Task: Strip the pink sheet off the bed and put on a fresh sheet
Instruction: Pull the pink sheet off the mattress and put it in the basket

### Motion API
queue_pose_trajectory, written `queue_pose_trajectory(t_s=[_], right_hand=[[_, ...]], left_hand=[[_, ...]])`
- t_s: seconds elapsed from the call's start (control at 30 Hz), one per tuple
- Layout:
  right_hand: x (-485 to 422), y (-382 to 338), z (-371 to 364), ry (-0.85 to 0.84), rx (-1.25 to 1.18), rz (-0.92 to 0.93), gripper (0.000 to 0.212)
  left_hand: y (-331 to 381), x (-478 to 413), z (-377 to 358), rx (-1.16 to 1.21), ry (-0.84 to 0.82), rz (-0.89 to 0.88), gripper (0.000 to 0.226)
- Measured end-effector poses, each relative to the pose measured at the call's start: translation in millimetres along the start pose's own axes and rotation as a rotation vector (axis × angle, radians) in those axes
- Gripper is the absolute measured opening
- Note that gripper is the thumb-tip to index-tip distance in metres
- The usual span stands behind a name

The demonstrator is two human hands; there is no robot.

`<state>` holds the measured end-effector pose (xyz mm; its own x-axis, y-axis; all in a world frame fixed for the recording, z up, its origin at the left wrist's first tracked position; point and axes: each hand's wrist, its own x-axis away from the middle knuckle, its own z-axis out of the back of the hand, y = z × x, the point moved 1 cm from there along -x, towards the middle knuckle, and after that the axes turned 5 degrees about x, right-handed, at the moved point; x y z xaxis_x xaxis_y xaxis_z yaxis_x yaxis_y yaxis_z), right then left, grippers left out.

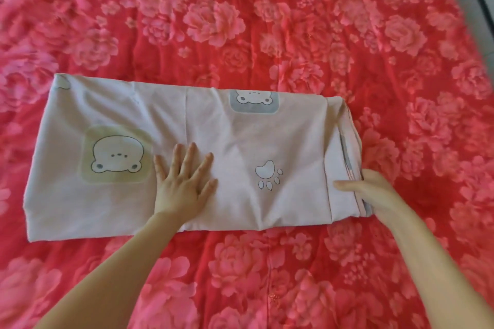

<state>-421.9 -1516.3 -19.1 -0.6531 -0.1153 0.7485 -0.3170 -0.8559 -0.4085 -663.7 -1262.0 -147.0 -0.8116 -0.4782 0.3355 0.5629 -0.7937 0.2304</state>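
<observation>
Two hands on the folded sheet (240, 136) lying mid-bed on the floral cover (267, 21): left hand (184, 184) flat, fingers spread, pressing its middle; right hand (371, 189) pinching the stacked right-end layers, which may slip apart if lifted unevenly.

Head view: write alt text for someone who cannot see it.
A folded pale bear-print sheet lies on a red floral bedcover. The left hand presses flat on it; the right hand grips its right end.
</observation>
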Motion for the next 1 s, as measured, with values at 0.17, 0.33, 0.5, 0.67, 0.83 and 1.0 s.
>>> queue_pose_trajectory(t_s=[0.17,0.33,0.5,0.67,0.83,1.0], right_hand=[[103,-90,-39,0.235,0.393,0.396,0.016],[204,-170,-156,0.329,0.861,0.735,0.02],[194,-194,-330,0.224,0.871,0.811,0.041],[187,-165,-394,-0.254,0.965,0.864,0.037],[190,-141,-330,0.11,0.342,1.228,0.024],[128,-172,-264,0.631,0.275,1.203,0.053]], left_hand=[[-17,29,52,0.472,-0.001,0.093,0.063],[-87,85,109,1.606,0.206,0.628,0.034],[-162,99,127,1.837,0.159,0.831,0.06],[-178,78,120,1.594,0.085,0.872,0.063],[-165,66,105,1.025,0.17,0.803,0.06],[-149,77,110,0.897,0.543,0.684,0.025]])
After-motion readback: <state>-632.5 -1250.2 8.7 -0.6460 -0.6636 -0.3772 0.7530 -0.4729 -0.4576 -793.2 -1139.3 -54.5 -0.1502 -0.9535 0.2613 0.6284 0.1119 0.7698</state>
